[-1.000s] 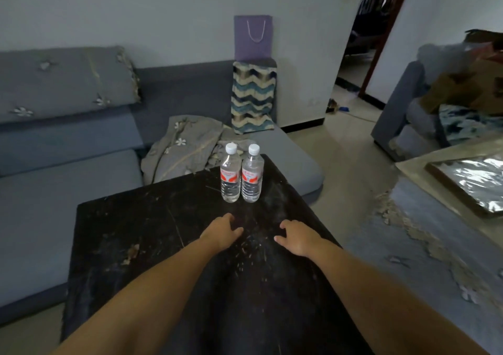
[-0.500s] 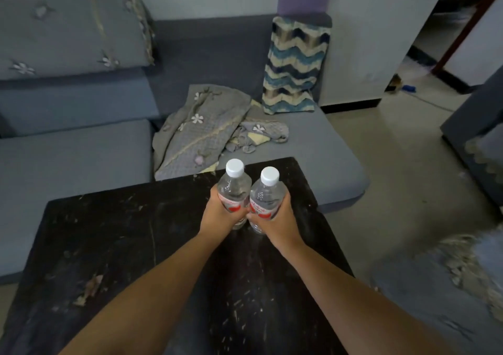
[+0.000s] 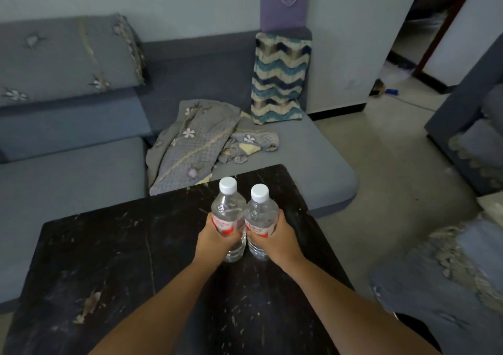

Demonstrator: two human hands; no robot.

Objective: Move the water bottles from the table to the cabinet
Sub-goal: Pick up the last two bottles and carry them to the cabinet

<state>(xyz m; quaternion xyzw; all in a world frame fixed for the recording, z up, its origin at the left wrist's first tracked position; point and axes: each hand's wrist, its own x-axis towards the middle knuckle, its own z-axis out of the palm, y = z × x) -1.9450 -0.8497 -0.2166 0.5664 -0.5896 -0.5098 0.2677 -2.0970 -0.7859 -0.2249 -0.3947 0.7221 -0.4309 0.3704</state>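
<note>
Two clear water bottles with white caps and red labels stand side by side over the far part of the black table [image 3: 114,245]. My left hand [image 3: 215,239] grips the left bottle [image 3: 228,207] around its label. My right hand [image 3: 276,239] grips the right bottle [image 3: 260,213] the same way. The two bottles touch each other and lean slightly toward me. Whether their bases rest on the table I cannot tell. No cabinet is in view.
A grey sofa [image 3: 68,186] wraps the table's far and left sides, with a crumpled floral cover [image 3: 196,142] and a zigzag cushion [image 3: 280,77] on it. Bare floor [image 3: 381,164] lies to the right, leading to a doorway [image 3: 424,28]. More grey upholstered furniture [image 3: 476,126] stands far right.
Both hands reached forward from the table top and closed around the two bottles. The bottles have since come nearer to me along the table.
</note>
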